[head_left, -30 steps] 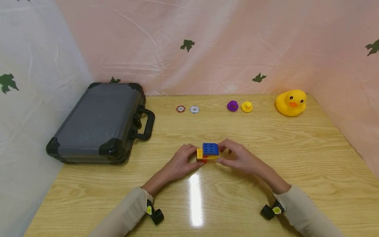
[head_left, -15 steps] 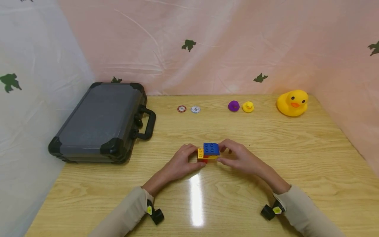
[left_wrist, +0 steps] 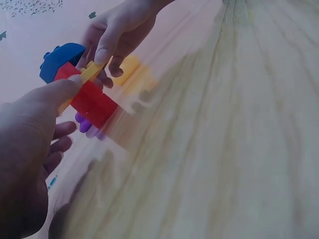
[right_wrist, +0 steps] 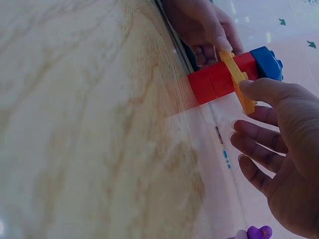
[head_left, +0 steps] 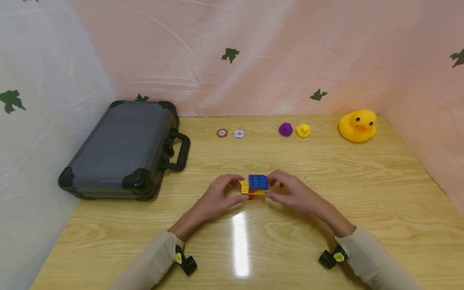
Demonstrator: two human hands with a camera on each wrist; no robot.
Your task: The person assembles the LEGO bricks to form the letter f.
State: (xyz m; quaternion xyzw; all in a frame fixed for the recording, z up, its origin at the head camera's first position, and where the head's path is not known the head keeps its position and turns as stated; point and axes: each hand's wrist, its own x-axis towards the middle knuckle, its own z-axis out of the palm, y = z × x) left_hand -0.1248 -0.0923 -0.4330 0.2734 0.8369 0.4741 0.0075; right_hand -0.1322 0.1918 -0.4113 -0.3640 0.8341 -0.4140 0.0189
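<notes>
Pink and white plastic sheeting is backing a wooden table (head_left: 326,209) where a person is pinching a small brick stack (head_left: 255,186) from both sides at mid-table. The left hand (head_left: 217,199) and right hand (head_left: 291,193) are gripping the yellow plate's opposite ends, apparently steadying it. Compared with a second ago, the left wrist is sitting slightly lower and farther left; the stack is staying put.
</notes>
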